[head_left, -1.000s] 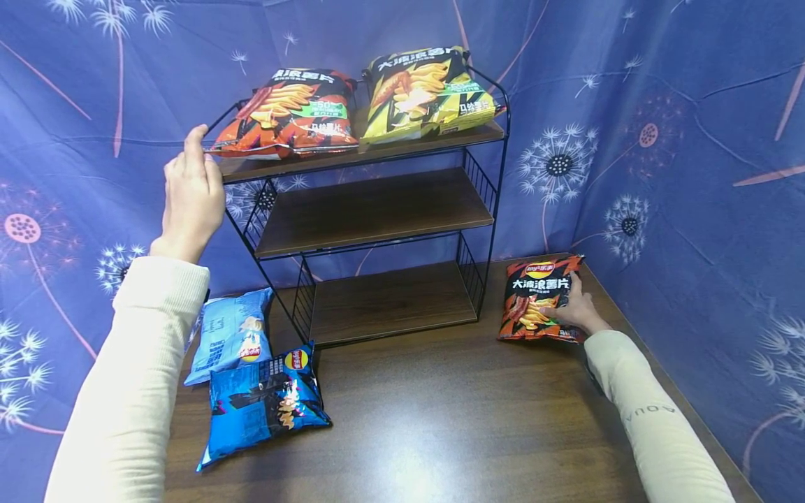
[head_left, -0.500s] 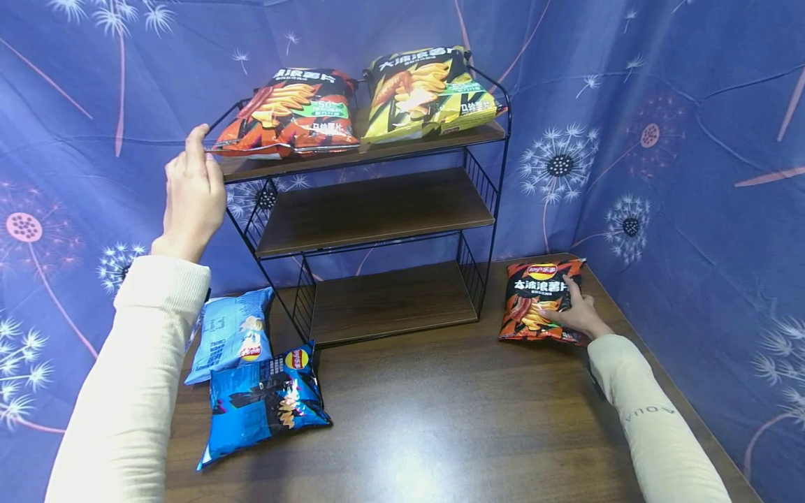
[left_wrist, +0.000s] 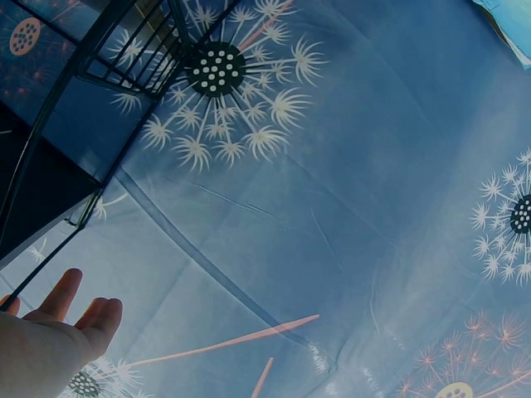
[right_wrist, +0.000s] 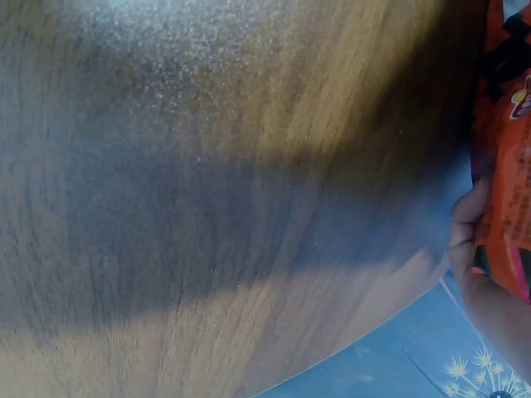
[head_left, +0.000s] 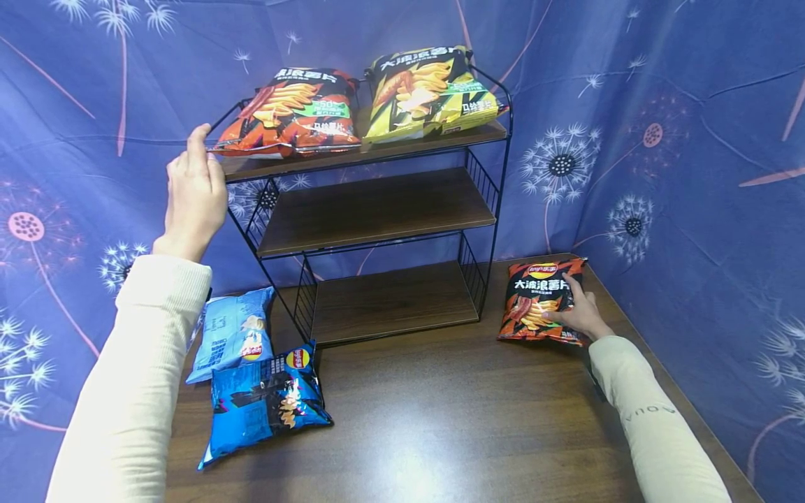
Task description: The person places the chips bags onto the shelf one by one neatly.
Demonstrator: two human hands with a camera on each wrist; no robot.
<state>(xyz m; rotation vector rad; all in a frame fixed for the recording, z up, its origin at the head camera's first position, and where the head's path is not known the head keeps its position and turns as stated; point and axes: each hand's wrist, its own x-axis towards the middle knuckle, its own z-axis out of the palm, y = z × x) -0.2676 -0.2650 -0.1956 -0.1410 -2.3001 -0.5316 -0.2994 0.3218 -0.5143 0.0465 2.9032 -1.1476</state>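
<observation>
My left hand (head_left: 196, 188) holds the top left corner of a three-tier shelf rack (head_left: 361, 161) with brown boards and black wire sides. In the left wrist view, some fingers (left_wrist: 60, 297) stick out beyond the wire, and the grip itself is mostly hidden. At the right, my right hand (head_left: 581, 311) grips a red and black bag of potato chips (head_left: 531, 297), thumb and fingers spread across its right side. The bag stands on the table beside the rack. In the right wrist view, only its orange edge (right_wrist: 506, 199) shows, with fingers against it.
A red chip bag (head_left: 292, 115) and a yellow one (head_left: 428, 98) lie on the top board. Left of the rack, a light blue bag (head_left: 229, 328) and a darker blue bag (head_left: 264, 405) overlap on the brown table (head_left: 440, 412). A blue dandelion-patterned cloth (head_left: 692, 209) hangs behind.
My right hand has shifted slightly on the red bag, its fingers moving a little. The bag and my left hand stay in place; the view drifts very slightly.
</observation>
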